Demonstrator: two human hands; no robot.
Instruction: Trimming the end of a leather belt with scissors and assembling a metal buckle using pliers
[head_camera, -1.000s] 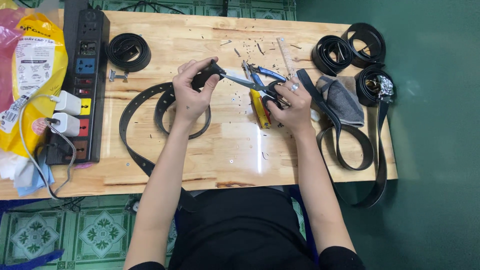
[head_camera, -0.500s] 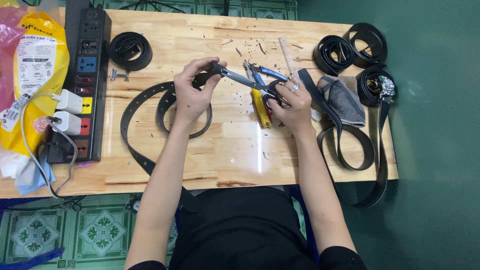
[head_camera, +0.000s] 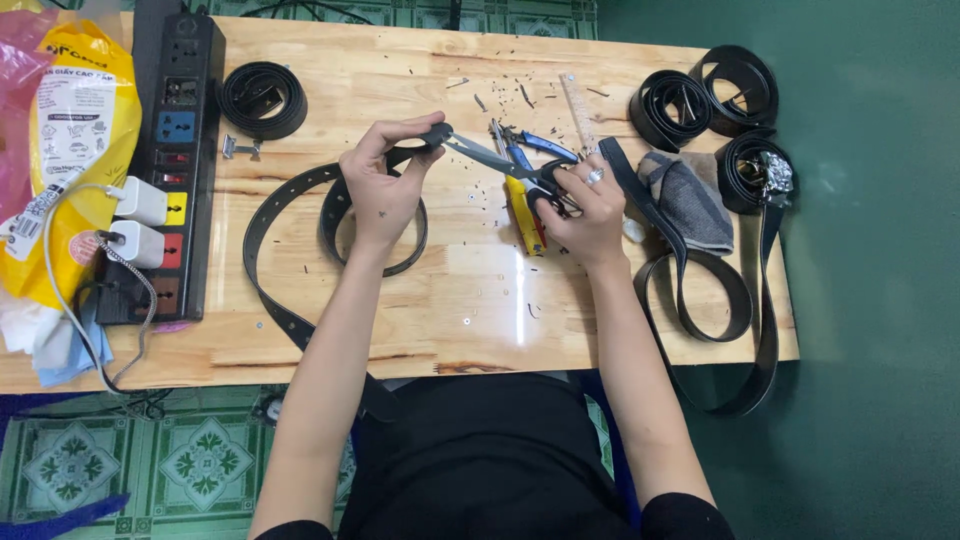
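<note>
Your left hand (head_camera: 382, 190): closed in a pinch on the end of a black belt (head_camera: 290, 215), fingertips (head_camera: 425, 140) gripping the belt tip just above the wooden table (head_camera: 440, 290). The rest of that belt loops on the table under and to the left of your wrist, running down to the near edge.

Your right hand (head_camera: 590, 205): closed around the handles of a pair of scissors (head_camera: 500, 160), a ring on one finger. The blades point left and meet the belt tip held in your left hand; whether they are cutting cannot be told.

Under the right hand: a yellow-handled tool (head_camera: 524, 215) lying on the table. Just beyond it: blue-handled pliers (head_camera: 535, 145) and a clear ruler (head_camera: 580, 100).

Right side: three coiled black belts (head_camera: 715, 95), a grey cloth (head_camera: 692, 195), and a long belt (head_camera: 715, 300) hanging over the edge.

Left side: a black power strip (head_camera: 180, 120) with two white chargers (head_camera: 140, 220), a yellow bag (head_camera: 75, 130), another coiled belt (head_camera: 262, 98).

Tabletop centre: small dark scraps (head_camera: 500, 95) scattered about.
</note>
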